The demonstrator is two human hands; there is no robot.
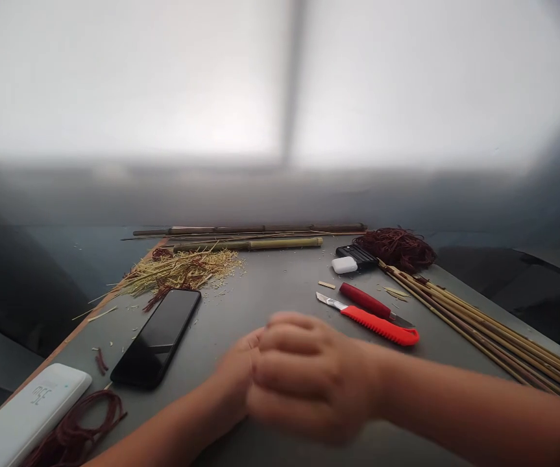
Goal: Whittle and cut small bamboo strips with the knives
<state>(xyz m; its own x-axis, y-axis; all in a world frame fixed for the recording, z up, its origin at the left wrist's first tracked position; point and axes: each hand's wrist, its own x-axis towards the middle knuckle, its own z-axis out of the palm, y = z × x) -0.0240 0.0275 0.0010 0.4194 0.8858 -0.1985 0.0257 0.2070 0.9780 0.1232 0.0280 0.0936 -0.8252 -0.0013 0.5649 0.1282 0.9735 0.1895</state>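
My right hand (304, 376) is closed, its curled fingers over the front of my left hand (233, 376). The two hands touch above the near part of the grey table (260, 288). The right one hides most of the left fingers, and whatever may lie between them cannot be seen. Just beyond the right hand lies an orange utility knife (381, 324) with its blade out. Against it rests a knife with a dark red handle (365, 300). A black phone (158, 340) lies flat to the left of my left hand.
Yellow plant shavings (187, 269) are heaped at the far left. Bamboo poles (280, 244) lie along the back. Slender canes (484, 324) run down the right side, below a brown fibre bundle (396, 248). A white power bank (31, 415) and brown cord (82, 421) sit near left.
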